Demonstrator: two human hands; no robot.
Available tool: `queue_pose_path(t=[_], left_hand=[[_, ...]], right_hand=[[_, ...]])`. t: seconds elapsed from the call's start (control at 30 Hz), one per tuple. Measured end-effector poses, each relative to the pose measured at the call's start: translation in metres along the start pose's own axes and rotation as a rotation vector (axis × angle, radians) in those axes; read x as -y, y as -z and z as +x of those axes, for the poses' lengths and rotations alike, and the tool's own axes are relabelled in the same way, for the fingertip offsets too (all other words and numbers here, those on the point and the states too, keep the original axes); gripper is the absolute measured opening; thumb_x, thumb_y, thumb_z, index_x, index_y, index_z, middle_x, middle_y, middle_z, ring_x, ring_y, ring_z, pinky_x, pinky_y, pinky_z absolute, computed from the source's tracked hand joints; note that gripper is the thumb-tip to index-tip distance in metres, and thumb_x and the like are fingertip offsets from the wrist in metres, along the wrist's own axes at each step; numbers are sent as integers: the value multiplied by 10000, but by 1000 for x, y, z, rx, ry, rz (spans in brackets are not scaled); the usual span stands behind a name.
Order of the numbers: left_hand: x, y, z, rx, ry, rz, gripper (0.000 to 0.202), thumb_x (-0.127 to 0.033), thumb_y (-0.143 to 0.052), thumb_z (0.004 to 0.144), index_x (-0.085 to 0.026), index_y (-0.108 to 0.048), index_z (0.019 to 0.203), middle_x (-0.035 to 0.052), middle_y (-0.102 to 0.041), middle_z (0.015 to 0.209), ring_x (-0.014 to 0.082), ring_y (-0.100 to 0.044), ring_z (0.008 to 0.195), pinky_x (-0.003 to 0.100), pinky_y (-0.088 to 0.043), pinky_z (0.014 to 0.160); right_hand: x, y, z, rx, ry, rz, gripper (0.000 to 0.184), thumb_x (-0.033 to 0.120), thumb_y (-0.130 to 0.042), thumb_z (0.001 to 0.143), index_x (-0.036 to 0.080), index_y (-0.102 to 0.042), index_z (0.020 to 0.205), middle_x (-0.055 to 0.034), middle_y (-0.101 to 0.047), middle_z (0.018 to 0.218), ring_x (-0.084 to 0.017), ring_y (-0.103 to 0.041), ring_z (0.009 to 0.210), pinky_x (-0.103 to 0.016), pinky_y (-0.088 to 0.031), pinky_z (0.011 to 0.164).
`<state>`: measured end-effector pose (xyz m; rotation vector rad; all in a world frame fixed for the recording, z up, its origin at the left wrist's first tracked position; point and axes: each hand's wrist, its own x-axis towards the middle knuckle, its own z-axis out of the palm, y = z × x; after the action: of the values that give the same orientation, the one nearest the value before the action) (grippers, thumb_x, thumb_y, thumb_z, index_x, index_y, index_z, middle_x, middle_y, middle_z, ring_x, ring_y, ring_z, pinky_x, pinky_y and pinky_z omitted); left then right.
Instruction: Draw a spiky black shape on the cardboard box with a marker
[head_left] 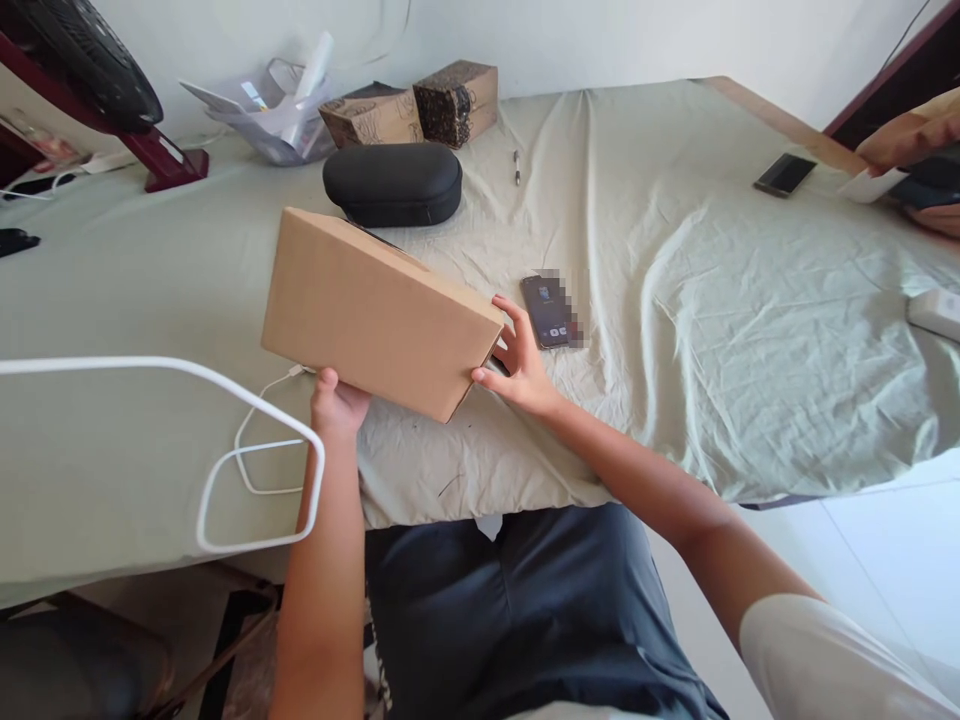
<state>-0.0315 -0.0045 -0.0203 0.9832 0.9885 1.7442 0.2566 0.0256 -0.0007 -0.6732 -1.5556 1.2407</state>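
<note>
A plain brown cardboard box point(379, 310) is held tilted over the cloth-covered table, its left end higher than its right. My left hand point(337, 402) supports it from below, with the thumb on the lower front edge and the fingers hidden underneath. At the right end, my right hand point(521, 360) grips the box, thumb on the front corner and fingers at the upper corner. Just right of that hand lies a smartphone point(545, 310) with its screen lit and partly pixelated. Behind the box sits a black oval hard case point(392, 184).
A white cable point(255, 362) loops across the left foreground. Toward the wall stand a fan point(90, 75), a plastic basket point(281, 125) of items and two patterned boxes point(455, 100). A pen point(517, 168) and a dark phone point(785, 175) lie farther back. Another person's arm point(911, 135) reaches in at right.
</note>
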Motion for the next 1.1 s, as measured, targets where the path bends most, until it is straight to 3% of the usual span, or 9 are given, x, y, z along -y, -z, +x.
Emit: queue_pose_path(t=[0.13,0.23,0.4,0.5,0.57,0.7,0.9,1.0,1.1], left_hand=[[3,0,-1,-34,43,31,809,-782,-895,555,-310,-721,1188,68,-737,1318,343,-609,1381,426,-602,1012],[6,-4,-1,-1,70,56,827,-760,-913,571,-320,-709,1241,85,-732,1322,328,-640,1340,417,-597,1022],[6,-21,2,-6,-21,51,875,-653,-948,646,-466,-576,1415,46,-668,1402,265,-671,1275,357,-611,925],[5,-37,-3,-6,-121,62,970,-769,-925,574,-524,-539,1429,36,-553,1563,302,-580,1420,408,-591,998],[4,-50,-9,-41,-215,97,982,-847,-864,588,-520,-522,1449,35,-451,1665,324,-460,1540,444,-545,1094],[9,-66,-24,-97,-226,129,925,-897,-757,679,-452,-537,1459,45,-434,1679,320,-412,1574,443,-465,1195],[17,-54,-30,-121,-74,81,903,-932,-706,628,-369,-644,1331,59,-617,1489,352,-512,1471,482,-471,1169],[7,-49,-28,-133,-62,-3,769,-850,-702,660,-322,-702,1219,73,-708,1346,371,-593,1364,484,-538,1067],[-6,-45,-30,-110,-50,-93,676,-819,-681,685,-308,-738,1123,67,-759,1224,367,-638,1294,468,-583,992]], right_hand=[[-1,-1,-1,-8,16,-21,1113,803,-826,725,394,-246,1584,-141,-136,1758,-360,-356,1593,-614,-482,1221],[-1,-2,-3,-43,58,-121,1164,813,-868,653,392,-288,1570,-132,-113,1746,-398,-223,1650,-651,-455,1237],[-6,-5,-5,-72,140,-362,1180,772,-959,512,406,-414,1492,-105,-115,1720,-496,-8,1671,-787,-269,1292],[-14,-6,-6,-17,182,-448,1073,771,-956,510,400,-498,1406,-90,-160,1694,-514,45,1668,-804,-160,1318],[-20,-7,-6,12,199,-449,996,765,-945,541,395,-528,1366,-81,-171,1687,-501,51,1674,-782,-148,1336],[-26,-8,-5,51,210,-442,881,730,-940,585,396,-577,1315,-59,-194,1695,-476,-4,1682,-770,-145,1347],[-12,-5,-6,133,214,-428,767,769,-903,625,395,-651,1246,-66,-360,1670,-462,-224,1649,-730,-163,1358],[-3,-3,-10,174,238,-312,779,866,-730,750,355,-625,1329,-121,-498,1603,-440,-406,1571,-711,-289,1318],[2,-6,-11,101,182,-143,817,855,-533,904,328,-481,1526,-139,-553,1584,-370,-477,1540,-646,-361,1298]])
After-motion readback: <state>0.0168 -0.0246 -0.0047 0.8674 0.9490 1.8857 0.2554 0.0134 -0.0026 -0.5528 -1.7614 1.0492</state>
